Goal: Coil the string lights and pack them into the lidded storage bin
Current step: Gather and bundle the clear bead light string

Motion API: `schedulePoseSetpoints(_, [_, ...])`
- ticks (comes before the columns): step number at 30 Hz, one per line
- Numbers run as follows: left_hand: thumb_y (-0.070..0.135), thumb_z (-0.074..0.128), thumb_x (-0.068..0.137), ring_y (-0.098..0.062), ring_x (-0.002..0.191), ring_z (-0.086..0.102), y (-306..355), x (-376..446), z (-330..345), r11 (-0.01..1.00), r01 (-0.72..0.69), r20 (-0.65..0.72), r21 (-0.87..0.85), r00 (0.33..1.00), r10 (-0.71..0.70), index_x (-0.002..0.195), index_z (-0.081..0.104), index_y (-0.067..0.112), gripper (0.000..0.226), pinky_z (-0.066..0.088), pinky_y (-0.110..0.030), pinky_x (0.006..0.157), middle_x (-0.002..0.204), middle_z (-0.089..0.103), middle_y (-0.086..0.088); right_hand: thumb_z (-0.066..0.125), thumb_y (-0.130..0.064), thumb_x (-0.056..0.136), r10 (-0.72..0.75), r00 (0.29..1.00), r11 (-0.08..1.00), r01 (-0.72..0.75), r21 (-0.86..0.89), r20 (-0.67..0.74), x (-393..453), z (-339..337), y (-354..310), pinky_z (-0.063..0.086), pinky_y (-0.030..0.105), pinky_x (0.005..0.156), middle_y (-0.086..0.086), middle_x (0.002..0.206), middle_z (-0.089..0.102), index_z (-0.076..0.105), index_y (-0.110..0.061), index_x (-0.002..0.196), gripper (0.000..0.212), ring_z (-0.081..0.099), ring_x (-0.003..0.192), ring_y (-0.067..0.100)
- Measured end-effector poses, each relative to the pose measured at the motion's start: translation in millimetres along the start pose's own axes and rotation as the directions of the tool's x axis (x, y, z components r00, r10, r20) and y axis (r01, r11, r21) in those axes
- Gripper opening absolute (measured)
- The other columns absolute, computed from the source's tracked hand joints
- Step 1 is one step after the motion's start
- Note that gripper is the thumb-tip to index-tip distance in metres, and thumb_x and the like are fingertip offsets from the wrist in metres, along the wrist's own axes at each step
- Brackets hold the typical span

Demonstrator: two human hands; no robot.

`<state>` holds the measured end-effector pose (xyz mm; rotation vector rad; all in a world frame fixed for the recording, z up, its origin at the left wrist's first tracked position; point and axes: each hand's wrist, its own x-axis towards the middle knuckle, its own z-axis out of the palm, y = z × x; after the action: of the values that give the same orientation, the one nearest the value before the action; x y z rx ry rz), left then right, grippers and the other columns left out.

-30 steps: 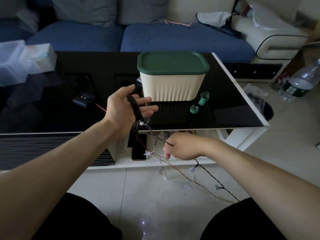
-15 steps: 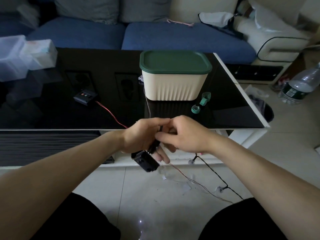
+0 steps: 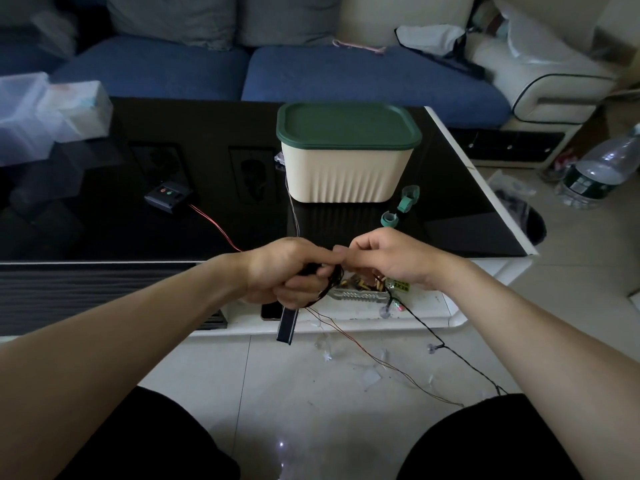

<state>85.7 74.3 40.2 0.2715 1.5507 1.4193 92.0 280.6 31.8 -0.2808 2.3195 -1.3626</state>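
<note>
Dim living room, blue sofa (image 3: 194, 69) behind a low black glass table (image 3: 104, 216). Bin (image 3: 346, 168) on the table right of centre: cream ribbed body, green lid (image 3: 348, 124) seated on top, long axis running left to right. Black control box (image 3: 168, 196) left of it, red wire (image 3: 214, 225) leading from the box toward the near table edge. Two green clips (image 3: 401, 207) just right of the bin. Clear boxes (image 3: 41, 112) at the far left edge.

Hands meet just in front of the near table edge, above the lower shelf. Left hand (image 3: 287, 271): fingers curled tight round a bundle of dark cord (image 3: 332, 277); a flat black box (image 3: 287, 323) hangs below the fist, long axis near vertical, lower end toward the floor. Right hand (image 3: 391, 258): fingers curled, thumb and forefinger tips against the left hand's, seemingly pinching the cord, though the contact point is too dark to be sure.

Loose lights (image 3: 450, 351) trail from the hands down and to the right across the tiled floor: one black strand with small clear bulbs, thin red strands beside it, running diagonally toward the right knee. Water bottle (image 3: 602, 171) on the floor at far right.
</note>
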Motion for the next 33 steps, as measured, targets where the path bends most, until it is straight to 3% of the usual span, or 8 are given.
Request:
schedulePoseSetpoints(5, [0.046,0.044,0.092,-0.009,0.03,0.019,7,-6,-7,0.944,-0.076,-0.052,-0.321,0.997,0.062,0.057,0.036,0.021,0.044,0.006,-0.029,0.045,0.039,0.024,0.005,0.051,-0.059,0.093,0.081,0.994,0.994,-0.087,0.066,0.079,0,-5,5,0.042,0.032,0.068,0.008,0.065,0.055,0.057,-0.013,0.068,0.052,0.05,0.066,0.022])
schedulePoseSetpoints(9, [0.069,0.048,0.084,-0.011,0.041,0.019,9,-8,-11,0.929,-0.226,-0.199,-0.293,0.965,0.172,0.069,0.038,0.02,0.052,0.015,-0.027,0.049,0.056,0.03,0.003,0.037,-0.048,0.106,0.27,0.948,0.96,-0.278,0.026,0.169,-1,-7,11,0.051,0.039,0.077,0.007,0.066,0.058,0.052,-0.012,0.067,0.055,0.062,0.068,0.023])
schedulePoseSetpoints(11, [0.051,0.059,0.087,-0.01,0.046,0.023,7,-8,-10,0.93,-0.312,-0.251,-0.196,0.932,0.26,0.071,0.039,0.021,0.039,0.023,-0.024,0.051,0.06,0.036,0.004,0.034,-0.05,0.106,0.339,0.922,0.94,-0.338,-0.036,0.188,-3,-6,13,0.055,0.041,0.08,0.006,0.064,0.057,0.051,-0.015,0.065,0.057,0.062,0.065,0.024])
schedulePoseSetpoints(14, [0.021,0.056,0.096,-0.009,0.047,0.031,7,-6,-10,0.915,-0.375,-0.342,-0.147,0.887,0.309,0.072,0.04,0.02,0.028,0.03,-0.021,0.05,0.065,0.041,0.002,0.035,-0.052,0.105,0.399,0.905,0.916,-0.389,-0.094,0.147,-3,-5,12,0.053,0.027,0.058,0.003,0.062,0.053,0.055,-0.012,0.075,0.054,0.053,0.055,0.019])
schedulePoseSetpoints(23, [0.016,0.037,0.107,-0.009,0.046,0.039,15,-8,-10,0.815,-0.507,-0.563,-0.28,0.775,0.288,0.082,0.049,0.004,0.029,0.038,-0.019,0.048,0.076,0.053,-0.011,0.044,-0.048,0.104,0.415,0.902,0.908,-0.402,-0.121,0.119,-4,-19,17,0.051,0.034,0.067,0.001,0.061,0.049,0.056,-0.01,0.08,0.046,0.049,0.056,0.018])
schedulePoseSetpoints(28, [0.026,0.03,0.108,-0.012,0.045,0.05,18,-9,-7,0.784,-0.524,-0.566,-0.333,0.776,0.278,0.09,0.048,0.008,0.031,0.042,-0.019,0.047,0.068,0.066,-0.008,0.055,-0.047,0.1,0.282,0.959,0.91,-0.279,-0.306,-0.035,-3,-13,13,0.043,0.033,0.063,0.003,0.056,0.053,0.063,-0.013,0.07,0.046,0.047,0.053,0.017])
schedulePoseSetpoints(31, [0.031,0.025,0.109,-0.022,0.063,0.071,19,-8,-5,0.752,-0.53,-0.547,-0.391,0.791,0.273,0.088,0.049,0.006,0.04,0.056,-0.025,0.056,0.077,0.072,-0.016,0.062,-0.045,0.096,0.126,0.987,0.934,-0.151,-0.324,-0.098,1,-4,3,0.041,0.031,0.06,-0.004,0.055,0.057,0.064,-0.017,0.061,0.045,0.049,0.056,0.014])
schedulePoseSetpoints(33, [0.032,0.023,0.109,-0.031,0.079,0.074,18,-7,-5,0.761,-0.522,-0.529,-0.386,0.801,0.281,0.085,0.049,0.006,0.044,0.061,-0.031,0.067,0.088,0.073,-0.022,0.063,-0.043,0.096,0.041,0.994,0.945,-0.072,-0.318,-0.104,2,3,-7,0.04,0.028,0.057,-0.009,0.051,0.056,0.062,-0.019,0.057,0.046,0.048,0.053,0.011])
